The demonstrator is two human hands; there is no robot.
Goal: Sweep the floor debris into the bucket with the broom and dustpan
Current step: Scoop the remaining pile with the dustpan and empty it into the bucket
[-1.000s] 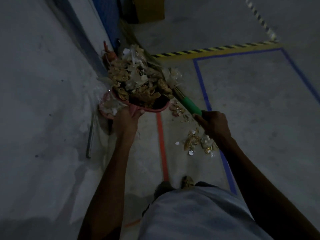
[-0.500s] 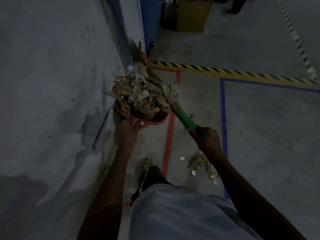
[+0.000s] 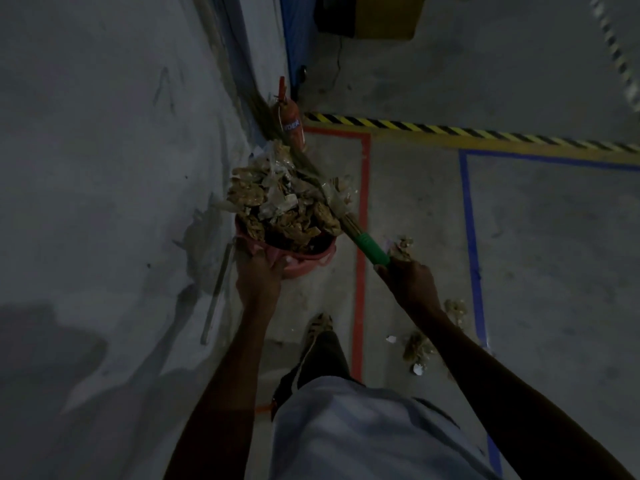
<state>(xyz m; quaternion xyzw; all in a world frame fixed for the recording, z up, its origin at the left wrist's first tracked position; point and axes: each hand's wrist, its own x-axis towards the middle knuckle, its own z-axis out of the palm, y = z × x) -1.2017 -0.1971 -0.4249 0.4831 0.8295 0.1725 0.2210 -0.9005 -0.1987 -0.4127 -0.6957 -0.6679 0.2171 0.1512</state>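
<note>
1. Wall side: a thin metal rod (image 3: 216, 292) lies along the foot of the grey wall (image 3: 104, 168), just left of the working area. Not touched.
2. Left hand (image 3: 258, 282) grips the near edge of the pink dustpan (image 3: 304, 261), fingers curled over the rim. Pan is heaped well above its rim with brown and pale debris (image 3: 280, 202).
3. Broom (image 3: 370, 249): green handle collar runs up-left into bristles lying across the right side of the heap; the bristle tips reach past a red fire extinguisher (image 3: 292, 123) standing at the wall corner.
4. Right hand (image 3: 408, 282) is clenched round the broom handle just below the green collar.
5. Loose scraps (image 3: 420, 348) remain on the floor right of the red floor tape (image 3: 360, 271), near the blue floor tape (image 3: 472, 254). A few more sit beside the right hand.
6. Bucket: not identifiable in view; cannot tell where the load is meant to go.
7. Risk: the heap is overfull, so any tilt or jolt of the pan would likely shed pieces off the far or right edge.
8. Risk: lifting the broom away may drag top pieces off with the bristles.
9. Risk: bristles could knock the extinguisher if swung left.
</note>
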